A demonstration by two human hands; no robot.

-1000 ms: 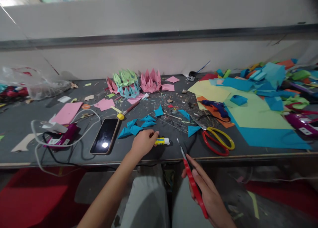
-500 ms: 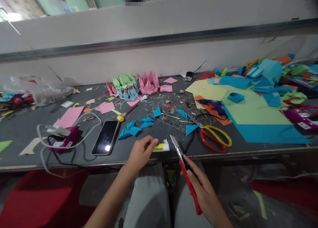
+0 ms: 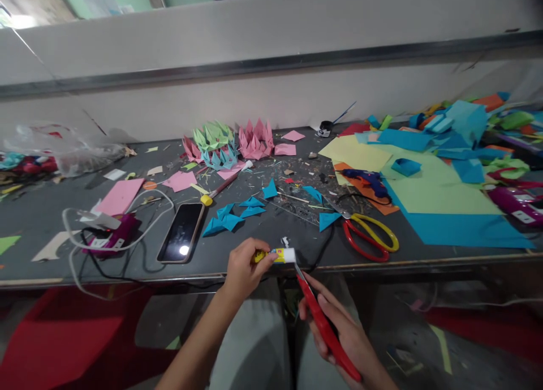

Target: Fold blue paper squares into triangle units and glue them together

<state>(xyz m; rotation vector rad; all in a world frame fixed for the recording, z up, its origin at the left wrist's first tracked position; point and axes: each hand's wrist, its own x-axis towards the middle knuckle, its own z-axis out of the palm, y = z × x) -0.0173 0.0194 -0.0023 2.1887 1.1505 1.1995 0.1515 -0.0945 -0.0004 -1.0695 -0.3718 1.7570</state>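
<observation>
Pinching a yellow-and-white tube [image 3: 278, 256] between thumb and fingers, the left hand [image 3: 245, 267] holds it near the front edge of the dark table [image 3: 42, 209], its white end pointing right. The right hand [image 3: 345, 322] has its fingers wrapped around a red-handled cutter [image 3: 326, 325], the blade beside that white end, though contact is hard to tell; blue folded papers [image 3: 231, 222] lie beyond the left hand, scissors [image 3: 353, 219] to the right.
</observation>
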